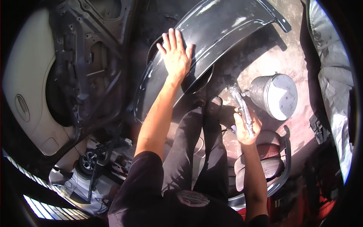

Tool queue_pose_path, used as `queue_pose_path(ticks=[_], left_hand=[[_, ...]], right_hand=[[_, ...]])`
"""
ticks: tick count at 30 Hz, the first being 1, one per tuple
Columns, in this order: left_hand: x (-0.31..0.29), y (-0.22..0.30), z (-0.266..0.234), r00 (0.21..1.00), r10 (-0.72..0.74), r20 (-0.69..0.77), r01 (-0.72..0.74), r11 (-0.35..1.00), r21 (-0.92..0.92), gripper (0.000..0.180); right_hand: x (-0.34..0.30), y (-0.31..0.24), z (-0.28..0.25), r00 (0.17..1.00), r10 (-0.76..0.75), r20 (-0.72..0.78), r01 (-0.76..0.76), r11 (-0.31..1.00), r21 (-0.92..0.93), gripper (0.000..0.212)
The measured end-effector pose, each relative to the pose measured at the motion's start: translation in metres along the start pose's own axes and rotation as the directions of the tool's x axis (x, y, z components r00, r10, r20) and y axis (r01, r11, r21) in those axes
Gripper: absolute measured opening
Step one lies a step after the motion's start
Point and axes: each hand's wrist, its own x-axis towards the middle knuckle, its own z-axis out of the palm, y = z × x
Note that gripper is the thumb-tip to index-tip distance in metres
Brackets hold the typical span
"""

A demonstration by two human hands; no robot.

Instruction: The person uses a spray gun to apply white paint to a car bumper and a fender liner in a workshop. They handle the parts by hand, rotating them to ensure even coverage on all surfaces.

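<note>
My left hand [175,56] lies flat on a dark grey curved car body panel [223,23], its fingers spread. Pale worn patches and scuffs mark the panel's surface. In my right hand [248,128] is a metal paint spray gun [239,99], its handle inside my closed fingers. A large silver paint cup [274,94] is joined to the gun and tilts away to the right. The gun's head points away from me, apart from the panel. Part of a round object shows beneath the panel, mostly hidden.
On the left stand a bare dark door frame [89,49] and a light-coloured car body [28,79]. A car seat [261,166] with a curved trim strip [285,162] is behind my right forearm. Silvery sheeting [334,83] hangs at the far right. Concrete floor [293,49] lies beyond the cup.
</note>
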Motion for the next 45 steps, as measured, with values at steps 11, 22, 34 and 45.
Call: queue_pose_path(ticks=[11,22,34,45], left_hand=[[0.051,0.066,0.005,0.997,-0.073,-0.022,0.072,0.995,-0.072,0.081],[0.047,-0.001,0.008,0.966,-0.257,0.013,0.257,0.966,0.026,0.085],[0.137,0.187,0.045,0.616,0.778,0.126,-0.779,0.625,-0.049,0.080],[0.253,0.218,0.071,0.871,0.480,-0.108,-0.482,0.876,0.007,0.073]], right_hand=[[0.026,-0.023,-0.030,0.994,-0.107,-0.026,0.106,0.993,-0.054,0.037],[0.073,0.025,-0.043,0.996,-0.086,0.024,0.087,0.996,-0.025,0.039],[0.079,0.057,-0.093,0.996,0.006,-0.090,-0.007,1.000,-0.012,0.030],[0.098,0.065,-0.111,0.979,-0.003,-0.205,0.007,1.000,0.018,0.035]])
